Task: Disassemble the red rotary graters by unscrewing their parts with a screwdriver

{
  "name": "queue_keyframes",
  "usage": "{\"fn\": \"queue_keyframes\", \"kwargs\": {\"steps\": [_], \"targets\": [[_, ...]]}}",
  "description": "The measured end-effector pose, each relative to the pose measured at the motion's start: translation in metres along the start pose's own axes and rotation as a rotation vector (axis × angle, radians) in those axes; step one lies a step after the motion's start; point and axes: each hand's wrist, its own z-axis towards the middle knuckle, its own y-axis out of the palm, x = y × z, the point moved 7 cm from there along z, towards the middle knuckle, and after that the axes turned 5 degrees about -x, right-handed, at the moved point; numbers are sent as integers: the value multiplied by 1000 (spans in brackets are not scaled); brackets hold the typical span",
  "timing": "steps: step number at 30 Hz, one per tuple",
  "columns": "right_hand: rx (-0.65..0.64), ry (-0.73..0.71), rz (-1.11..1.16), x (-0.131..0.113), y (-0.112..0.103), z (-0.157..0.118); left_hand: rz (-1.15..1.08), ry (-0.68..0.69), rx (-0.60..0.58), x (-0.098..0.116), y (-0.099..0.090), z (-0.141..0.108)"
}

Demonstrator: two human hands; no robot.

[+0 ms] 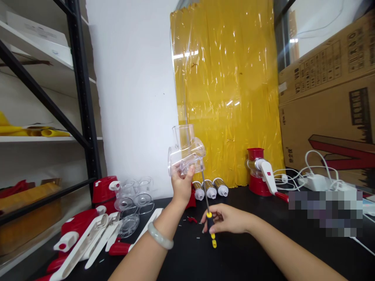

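My left hand (182,186) grips a clear plastic grater housing (185,150) from below and holds it up above the table. Between the fingers and thumb of my right hand (224,219) is a screwdriver (209,214) with a dark and yellow handle. Its long shaft points up, and the tip meets the lower right part of the clear housing; whether a screw sits there is too small to tell. On the black table below lie a small red part (192,220) and several tiny metal pieces.
Red bases (105,191), clear housings (129,195) and white crank handles (96,238) crowd the left. Grater drums (211,190) lie behind my hands. An assembled red grater (259,171), white cables and a power strip (315,181), and a large carton (328,97) are at right.
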Motion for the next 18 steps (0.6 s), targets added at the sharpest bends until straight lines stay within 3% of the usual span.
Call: {"fn": "queue_keyframes", "kwargs": {"steps": [6,10,15,18], "targets": [[45,1,64,6,1,5,-55,-162,111,-2,-3,-1],[89,-51,76,2,-3,5,-227,-382,171,-10,-5,0],[408,-228,177,-2,-25,4,-521,-700,221,-28,-2,-5],[594,-294,189,-1,-37,-1,-552,-738,218,-35,-1,-7]]}}
